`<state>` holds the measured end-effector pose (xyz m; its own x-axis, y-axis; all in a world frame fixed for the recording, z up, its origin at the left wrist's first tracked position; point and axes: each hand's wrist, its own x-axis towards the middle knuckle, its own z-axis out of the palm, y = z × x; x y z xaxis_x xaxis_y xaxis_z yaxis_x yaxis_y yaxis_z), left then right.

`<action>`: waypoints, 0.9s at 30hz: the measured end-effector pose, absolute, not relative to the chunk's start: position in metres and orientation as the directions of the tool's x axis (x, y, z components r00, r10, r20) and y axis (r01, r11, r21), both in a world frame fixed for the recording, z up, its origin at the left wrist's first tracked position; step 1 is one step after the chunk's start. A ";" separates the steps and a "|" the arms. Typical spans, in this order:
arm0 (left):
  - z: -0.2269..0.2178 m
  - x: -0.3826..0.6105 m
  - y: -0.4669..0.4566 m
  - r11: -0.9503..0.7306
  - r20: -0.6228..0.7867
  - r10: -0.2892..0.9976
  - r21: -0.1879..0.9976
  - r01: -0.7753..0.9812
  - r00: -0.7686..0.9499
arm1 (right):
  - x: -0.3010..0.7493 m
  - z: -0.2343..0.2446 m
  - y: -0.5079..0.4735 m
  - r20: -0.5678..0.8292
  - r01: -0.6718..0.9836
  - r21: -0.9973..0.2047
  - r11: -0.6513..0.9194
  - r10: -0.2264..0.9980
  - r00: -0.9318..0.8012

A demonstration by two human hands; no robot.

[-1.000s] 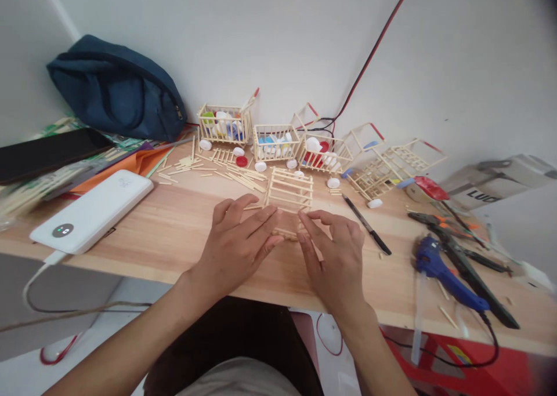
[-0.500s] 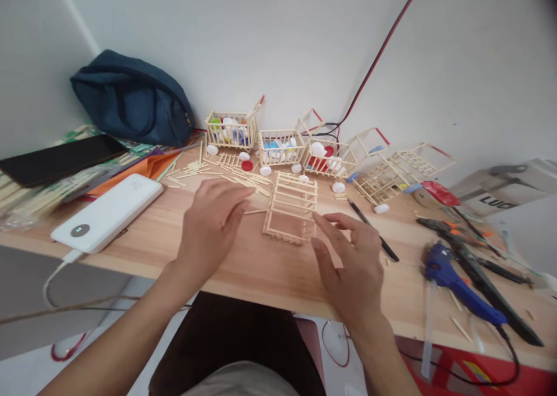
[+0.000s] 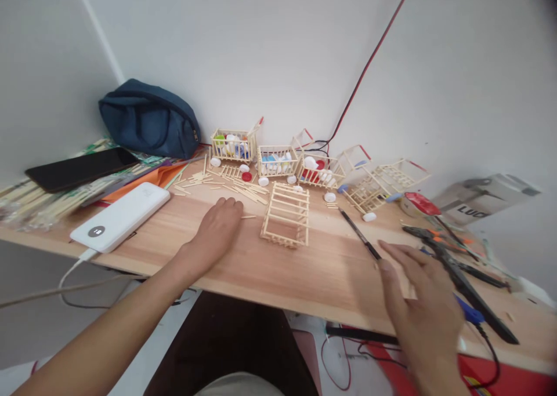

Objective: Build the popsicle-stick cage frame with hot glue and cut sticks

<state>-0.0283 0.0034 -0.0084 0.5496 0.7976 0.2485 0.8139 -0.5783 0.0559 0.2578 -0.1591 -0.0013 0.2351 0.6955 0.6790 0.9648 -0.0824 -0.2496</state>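
Note:
A small open frame of wooden sticks (image 3: 286, 215) stands on the wooden desk (image 3: 243, 262), with neither hand on it. My left hand (image 3: 217, 231) lies flat on the desk left of the frame, its fingertips near a loose stick (image 3: 248, 217). My right hand (image 3: 420, 300) is low at the right, fingers spread and somewhat blurred, above the desk edge beside the blue glue gun (image 3: 467, 312). It holds nothing that I can see.
A row of stick carts with bottle caps (image 3: 278, 161) stands along the wall. A black pen (image 3: 359, 235) lies right of the frame. Pliers (image 3: 452, 265), a white power bank (image 3: 122, 216), a black phone (image 3: 80, 169), a blue bag (image 3: 150, 119) and scattered sticks (image 3: 226, 178) are around.
Both hands have let go of the stick frame. My left hand slid left and flattened on the desk. My right hand swung far right toward the glue gun.

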 end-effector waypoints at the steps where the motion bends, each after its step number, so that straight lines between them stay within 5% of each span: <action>1: -0.007 -0.032 0.002 -0.552 0.245 0.815 0.055 0.832 0.525 | 0.271 0.000 -0.167 0.674 0.961 -0.239 -0.142 0.688 0.269; 4: -0.008 -0.047 0.001 -0.508 0.261 0.843 0.102 0.855 0.470 | 0.322 -0.004 -0.190 0.650 0.932 -0.189 -0.310 0.672 0.355; 7: -0.010 -0.061 -0.001 -0.525 0.329 0.841 0.298 0.798 0.430 | 0.373 -0.016 -0.208 0.583 0.885 -0.108 -0.452 0.692 0.425; 13: -0.014 -0.065 -0.020 -0.376 0.421 0.901 0.625 0.684 0.110 | 0.403 -0.018 -0.220 0.212 0.778 0.061 -0.626 0.769 0.603; 16: -0.020 -0.060 -0.033 -0.324 0.387 0.922 0.724 0.609 0.030 | 0.393 -0.012 -0.211 0.148 0.765 0.103 -0.636 0.770 0.621; 22: -0.026 -0.058 -0.040 -0.256 0.327 0.943 0.829 0.497 -0.060 | 0.385 -0.012 -0.189 0.073 0.769 0.081 -0.634 0.774 0.630; 27: -0.025 -0.060 -0.040 -0.240 0.297 0.954 0.844 0.480 -0.044 | 0.391 -0.017 -0.182 0.079 0.788 -0.063 -0.613 0.784 0.616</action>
